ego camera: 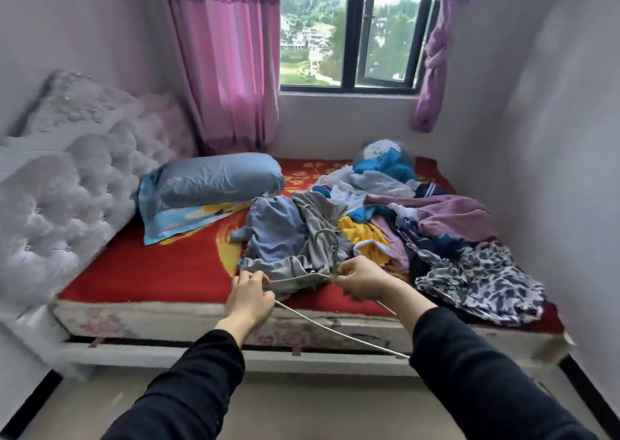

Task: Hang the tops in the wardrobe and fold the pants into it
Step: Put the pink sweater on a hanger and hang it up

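Observation:
A pile of mixed clothes (pixel 402 211) lies on the right half of the bed. At its near edge is a grey top (pixel 295 271) with a pale wire hanger (pixel 323 248) on it, the hook standing up. My left hand (pixel 251 297) pinches the grey cloth and the hanger's left arm. My right hand (pixel 360 280) grips the hanger at the base of its hook. The hanger's bottom wire (pixel 335 330) runs below both wrists. No wardrobe is in view.
The bed (pixel 151 271) has a red and yellow cover, a blue pillow (pixel 218 181) and a white tufted headboard (pixel 67 177) at left. A navy patterned garment (pixel 479 282) lies at the right. Pink curtains (pixel 228 60) frame the window behind. Bare floor (pixel 302 402) lies under my arms.

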The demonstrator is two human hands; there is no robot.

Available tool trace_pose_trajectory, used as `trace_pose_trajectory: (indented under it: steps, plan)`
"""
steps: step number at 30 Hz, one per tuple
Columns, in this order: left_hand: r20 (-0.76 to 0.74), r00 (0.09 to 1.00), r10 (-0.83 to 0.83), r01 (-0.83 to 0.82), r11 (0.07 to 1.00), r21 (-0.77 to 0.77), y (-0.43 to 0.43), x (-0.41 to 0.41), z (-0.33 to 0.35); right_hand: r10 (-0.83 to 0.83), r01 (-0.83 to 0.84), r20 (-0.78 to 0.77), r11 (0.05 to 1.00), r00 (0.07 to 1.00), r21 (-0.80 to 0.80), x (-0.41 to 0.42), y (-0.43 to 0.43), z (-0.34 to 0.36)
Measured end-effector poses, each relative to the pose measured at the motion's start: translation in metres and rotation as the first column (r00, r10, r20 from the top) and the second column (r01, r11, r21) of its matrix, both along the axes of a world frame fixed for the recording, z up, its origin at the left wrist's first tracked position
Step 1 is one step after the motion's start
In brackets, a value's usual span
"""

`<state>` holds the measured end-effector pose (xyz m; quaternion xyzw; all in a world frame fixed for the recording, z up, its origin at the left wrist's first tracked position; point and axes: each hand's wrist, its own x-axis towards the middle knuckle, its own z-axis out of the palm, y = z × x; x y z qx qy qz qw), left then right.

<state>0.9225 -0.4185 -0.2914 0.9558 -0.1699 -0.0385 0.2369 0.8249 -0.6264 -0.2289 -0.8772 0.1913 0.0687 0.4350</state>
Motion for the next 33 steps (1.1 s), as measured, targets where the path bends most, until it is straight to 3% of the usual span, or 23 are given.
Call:
trace_pose_trajectory:
  steps: [6,18,27,33]
  plan:
    - [-0.074,0.978,-0.194,0.199,0.978,0.069,-0.144,0.069,-0.024,-0.237,0.236,-0.031,0.972,0.971,-0.017,0.038,-0.132,-0.025]
    - [-0.161,0.867,-0.472,0.474,0.880,-0.025,-0.410,0.146,-0.040,-0.545,0.536,-0.127,0.838,0.828,-0.102,0.076,-0.343,-0.060]
    - [-0.291,0.859,-0.420,0.448,0.893,0.034,-0.567,0.192,-0.109,-0.525,0.515,-0.145,0.851,0.839,-0.098,0.129,-0.514,-0.115]
    - [-0.364,0.866,-0.342,0.400,0.911,0.096,-0.669,0.212,-0.146,-0.531,0.528,0.016,0.837,0.847,-0.144,0.170,-0.626,-0.134]
